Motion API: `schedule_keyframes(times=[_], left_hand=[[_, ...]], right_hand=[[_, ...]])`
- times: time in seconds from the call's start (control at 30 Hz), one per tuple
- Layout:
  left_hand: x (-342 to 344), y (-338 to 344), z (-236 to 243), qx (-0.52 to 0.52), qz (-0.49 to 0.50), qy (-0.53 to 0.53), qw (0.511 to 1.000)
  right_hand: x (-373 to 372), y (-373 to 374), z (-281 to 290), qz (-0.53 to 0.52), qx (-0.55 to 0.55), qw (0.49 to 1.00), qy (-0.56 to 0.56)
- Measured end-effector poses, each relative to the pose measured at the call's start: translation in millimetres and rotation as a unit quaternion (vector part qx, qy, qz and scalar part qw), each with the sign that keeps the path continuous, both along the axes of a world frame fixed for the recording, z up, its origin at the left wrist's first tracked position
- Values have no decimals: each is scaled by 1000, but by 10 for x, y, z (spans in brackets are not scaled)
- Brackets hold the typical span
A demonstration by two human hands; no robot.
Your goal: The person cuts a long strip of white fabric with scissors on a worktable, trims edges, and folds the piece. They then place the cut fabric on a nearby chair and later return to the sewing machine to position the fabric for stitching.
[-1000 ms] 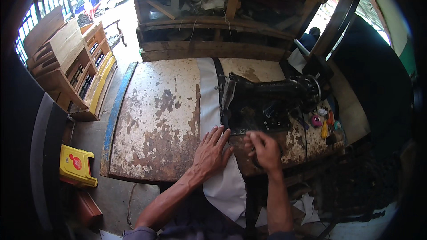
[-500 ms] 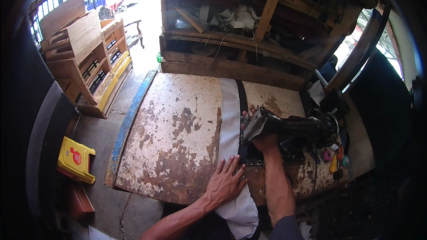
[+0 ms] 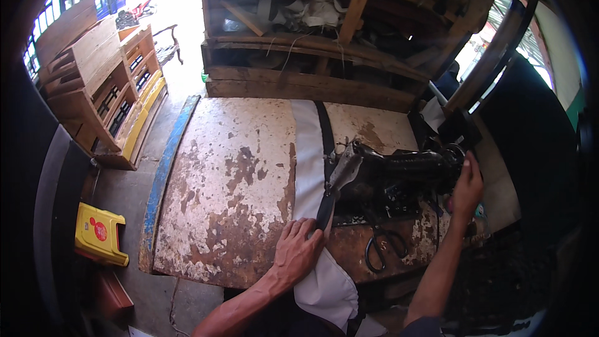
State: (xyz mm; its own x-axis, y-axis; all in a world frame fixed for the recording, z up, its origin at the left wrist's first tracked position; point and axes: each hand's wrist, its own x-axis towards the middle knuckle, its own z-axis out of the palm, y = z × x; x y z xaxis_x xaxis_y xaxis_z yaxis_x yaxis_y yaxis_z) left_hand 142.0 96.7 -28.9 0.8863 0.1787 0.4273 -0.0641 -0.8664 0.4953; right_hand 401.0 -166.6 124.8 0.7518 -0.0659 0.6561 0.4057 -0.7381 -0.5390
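Observation:
A black sewing machine (image 3: 405, 165) stands on the right of the worn table (image 3: 218, 212). A long pale grey cloth (image 3: 309, 150) with a black strip (image 3: 326, 131) along its right edge runs under the machine's needle end and hangs over the near table edge. My left hand (image 3: 299, 248) lies on the cloth in front of the needle, with the black strip pinched by thumb and fingers. My right hand (image 3: 468, 190) grips the rim of the handwheel (image 3: 454, 155) at the machine's right end. Scissors (image 3: 382, 246) with black handles lie before the machine, their blades partly hidden.
Behind the table stands a wooden shelf (image 3: 299, 81) stuffed with cloth. A wooden cabinet (image 3: 100, 87) stands at far left, with a yellow stool (image 3: 101, 234) and a brown box (image 3: 112, 294) on the floor nearer me. A dark board leans at right.
My right hand has left the cloth behind the needle and moved right and nearer, onto the handwheel. The left hand now pinches the strip instead of lying flat. The scissors have come into view.

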Motion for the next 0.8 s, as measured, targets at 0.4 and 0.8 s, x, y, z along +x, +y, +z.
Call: schedule_keyframes(times=[0.4, 0.8], left_hand=[[-281, 454, 342, -71, -8, 148, 986], [-960, 598, 812, -96, -130, 258, 953]], right_hand=[[1759, -165, 229, 123, -44, 969, 211], [2002, 137, 301, 153, 96, 952, 246]])
